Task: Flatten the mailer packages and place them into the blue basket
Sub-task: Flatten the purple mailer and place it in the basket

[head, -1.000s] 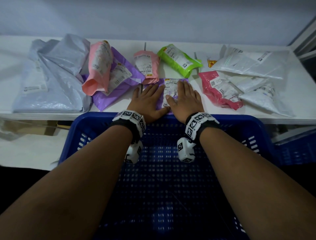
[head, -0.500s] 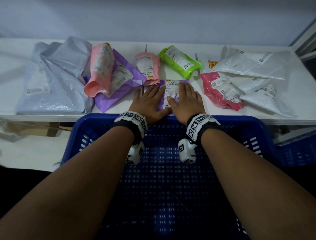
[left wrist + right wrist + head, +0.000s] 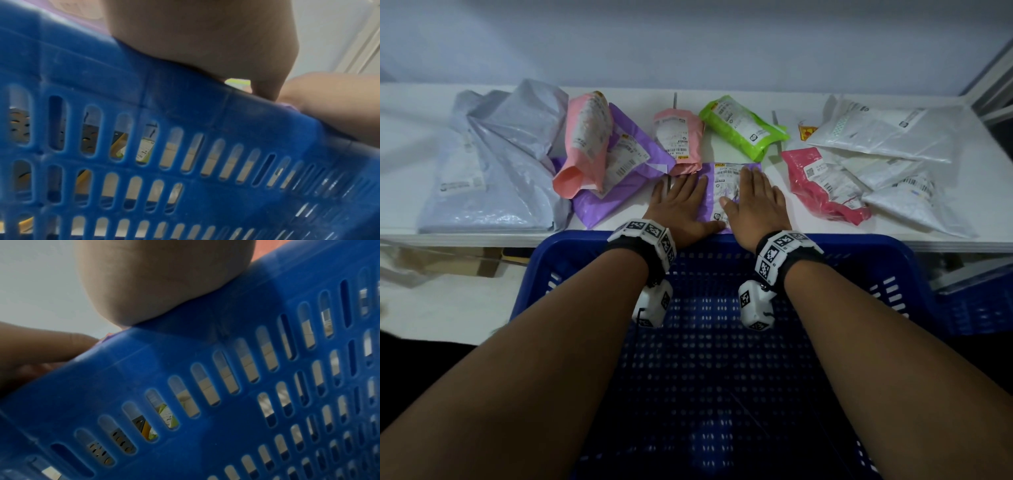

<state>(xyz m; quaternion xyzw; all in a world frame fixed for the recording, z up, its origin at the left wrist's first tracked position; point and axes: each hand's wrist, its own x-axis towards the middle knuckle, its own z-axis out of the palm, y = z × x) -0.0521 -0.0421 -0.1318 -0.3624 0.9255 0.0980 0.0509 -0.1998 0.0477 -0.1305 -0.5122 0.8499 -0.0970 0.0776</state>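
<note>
Two forearms reach out over the blue basket (image 3: 709, 377), a plastic crate with slotted walls and a perforated floor, and I can't see anything lying in it. Both wrist cams just show its slotted wall (image 3: 185, 129) up close with the heel of each palm sitting on the rim. Past the rim, the left hand (image 3: 681, 205) and right hand (image 3: 753, 202) lie flat, fingers straight, pressing down on a small purple mailer (image 3: 722, 192) at the near edge of the white table (image 3: 414, 137), so nothing is gripped, just palms on plastic. Farther back it's crinkly poly bags with printed labels: one big purple mailer (image 3: 619, 171), two pale pink ones (image 3: 585, 144) (image 3: 678, 140), one lime green (image 3: 743, 126), one red (image 3: 822, 185), a grey pile (image 3: 493, 164) on the left, and a white pile (image 3: 887, 147) on the right.
</note>
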